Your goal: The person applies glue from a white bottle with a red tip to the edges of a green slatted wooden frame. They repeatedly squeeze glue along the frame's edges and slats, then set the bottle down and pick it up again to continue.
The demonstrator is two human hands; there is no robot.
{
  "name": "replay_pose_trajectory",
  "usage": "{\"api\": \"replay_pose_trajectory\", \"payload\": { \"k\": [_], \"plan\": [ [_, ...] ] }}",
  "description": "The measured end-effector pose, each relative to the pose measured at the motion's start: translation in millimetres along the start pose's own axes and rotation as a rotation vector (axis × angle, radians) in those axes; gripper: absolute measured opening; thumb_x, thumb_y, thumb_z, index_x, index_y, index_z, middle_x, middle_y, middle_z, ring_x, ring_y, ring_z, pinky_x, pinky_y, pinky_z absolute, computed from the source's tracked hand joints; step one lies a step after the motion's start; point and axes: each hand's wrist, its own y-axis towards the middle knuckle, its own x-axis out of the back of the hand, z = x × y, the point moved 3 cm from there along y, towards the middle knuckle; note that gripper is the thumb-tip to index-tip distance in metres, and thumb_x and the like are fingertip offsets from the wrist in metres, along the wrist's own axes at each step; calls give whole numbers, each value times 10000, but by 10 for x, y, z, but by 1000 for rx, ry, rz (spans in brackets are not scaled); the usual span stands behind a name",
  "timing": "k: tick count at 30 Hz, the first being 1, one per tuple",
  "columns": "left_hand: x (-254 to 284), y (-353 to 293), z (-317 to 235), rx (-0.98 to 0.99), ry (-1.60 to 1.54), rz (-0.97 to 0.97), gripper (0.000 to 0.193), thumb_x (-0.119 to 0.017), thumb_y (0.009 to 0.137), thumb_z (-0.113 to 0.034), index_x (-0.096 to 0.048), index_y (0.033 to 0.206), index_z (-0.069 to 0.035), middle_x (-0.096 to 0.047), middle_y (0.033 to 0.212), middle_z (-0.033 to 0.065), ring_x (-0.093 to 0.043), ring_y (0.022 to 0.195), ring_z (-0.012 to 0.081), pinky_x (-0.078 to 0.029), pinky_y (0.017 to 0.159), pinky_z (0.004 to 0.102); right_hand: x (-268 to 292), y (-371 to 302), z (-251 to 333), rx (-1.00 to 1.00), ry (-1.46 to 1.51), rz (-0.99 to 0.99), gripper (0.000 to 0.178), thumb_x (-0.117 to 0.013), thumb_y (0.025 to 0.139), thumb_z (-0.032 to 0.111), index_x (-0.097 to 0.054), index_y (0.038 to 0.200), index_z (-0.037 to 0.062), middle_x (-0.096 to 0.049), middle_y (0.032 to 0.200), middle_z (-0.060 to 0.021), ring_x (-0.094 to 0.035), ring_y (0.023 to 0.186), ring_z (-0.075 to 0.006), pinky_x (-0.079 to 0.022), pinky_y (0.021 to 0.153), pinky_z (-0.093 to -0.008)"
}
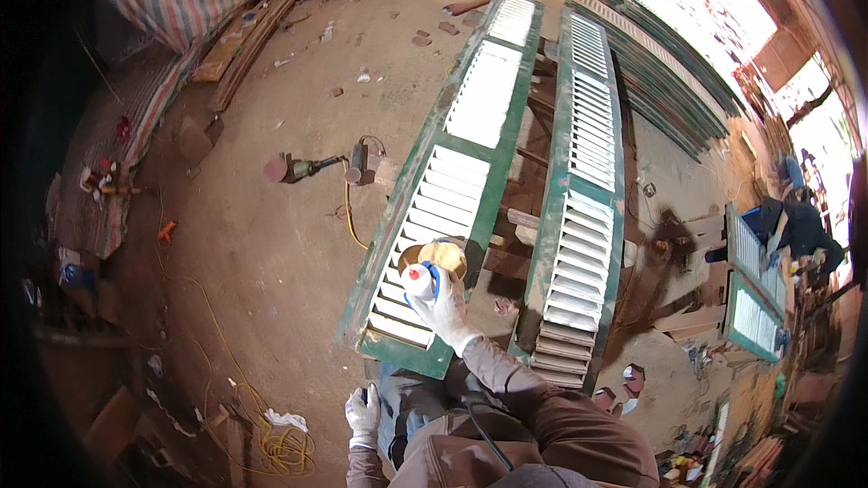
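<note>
My right hand (445, 307), in a white glove, grips a power sander (427, 273) with a round tan disc, held over the near end of a green louvered shutter (452, 176) with white slats. The disc sits above the lower slats; whether it touches them I cannot tell. My left hand (363, 413), also gloved in white, hangs low by my hip with fingers curled, close to a dark object at my waist. A black cord runs down my right sleeve.
A second green shutter (579, 208) lies to the right on wooden supports. An angle grinder (307, 167) with a yellow cable (271, 443) rests on the dirt floor at left. More shutters stack at far right, where another person (800, 230) crouches. Striped tarp at upper left.
</note>
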Motion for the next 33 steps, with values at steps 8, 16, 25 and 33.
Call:
{"api": "replay_pose_trajectory", "payload": {
  "k": [8,16,25,33],
  "plan": [
    [234,226,-894,-162,-78,215,439,-575,1045,-403,-710,829,-45,-721,820,199,-699,820,420,-521,733,522,-91,257,-710,-36,-255,138,861,-839,798,496,-508,1443,32,-611,1342,-280,-558,1284,-458,-388,1143,-538],
    [469,-619,537,-138,240,55,352,-689,980,-400,-710,1033,-53,-724,979,214,-688,935,427,-544,840,509,-493,-116,-813,105,-429,376,1150,-701,849,693,-314,1574,-112,-334,1605,-380,-313,1518,-509,-193,1301,-521],
    [1186,-1157,1139,301,284,-101,432,-750,918,-436,-619,896,-25,-673,826,198,-665,807,429,-507,721,517,-274,-134,-834,284,-672,291,300,-581,929,216,-734,1082,7,-733,1126,-176,-616,1240,-341,-325,1232,-503],
    [1141,920,826,-83,184,80,380,-819,879,-400,-692,916,-44,-734,847,157,-711,802,348,-529,725,450,-287,-422,-771,256,-856,251,154,-673,866,284,-768,915,174,-728,1069,-64,-591,1211,-272,-298,1218,-555]
  ]
}}
